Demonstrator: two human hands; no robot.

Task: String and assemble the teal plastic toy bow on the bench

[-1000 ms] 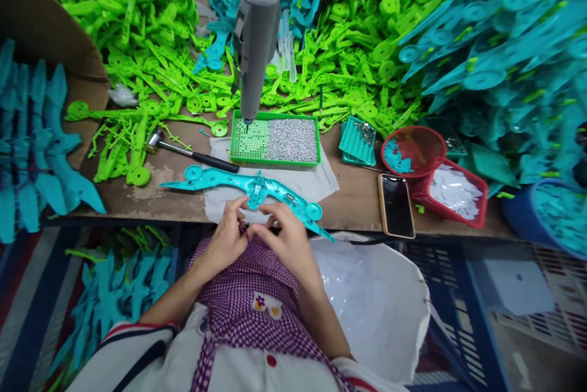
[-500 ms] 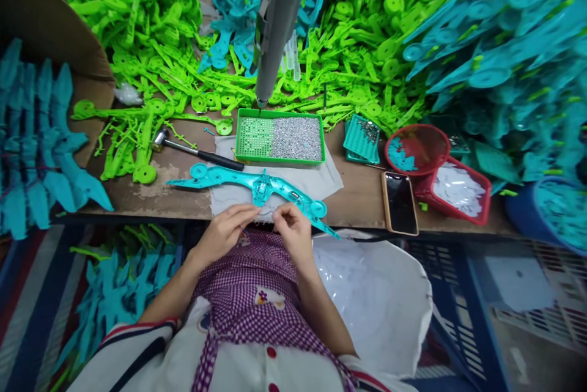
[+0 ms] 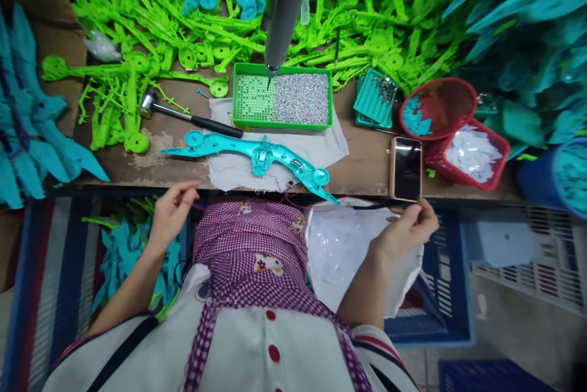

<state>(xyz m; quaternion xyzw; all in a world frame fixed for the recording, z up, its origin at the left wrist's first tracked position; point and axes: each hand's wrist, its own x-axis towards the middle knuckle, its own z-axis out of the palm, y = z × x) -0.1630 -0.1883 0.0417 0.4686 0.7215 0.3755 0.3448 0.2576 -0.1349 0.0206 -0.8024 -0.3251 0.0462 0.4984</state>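
Observation:
My left hand (image 3: 172, 211) is at the table's front edge on the left, fingers pinched. A thin reddish wire (image 3: 202, 206) runs from its fingertips towards my lap. To the right, my right hand (image 3: 408, 227) is closed just below the phone (image 3: 406, 169); what its fingers hold, if anything, cannot be made out. Between the hands, a long turquoise plastic part (image 3: 263, 156) lies on a pale cloth (image 3: 229, 173). Thin red and blue wires (image 3: 288, 191) loop near its right half.
Behind the part stands a green tray (image 3: 328, 98) of small metal pieces. An electric screwdriver (image 3: 282, 19) hangs above it. A hammer (image 3: 183, 114) lies left. Red containers (image 3: 477, 181) stand right. Green plastic parts (image 3: 151, 19) are heaped behind; turquoise ones (image 3: 36, 129) are stacked left.
My hands have moved apart from close together below the turquoise part: the left one leftwards, the right one rightwards to below the phone. The view has tilted down.

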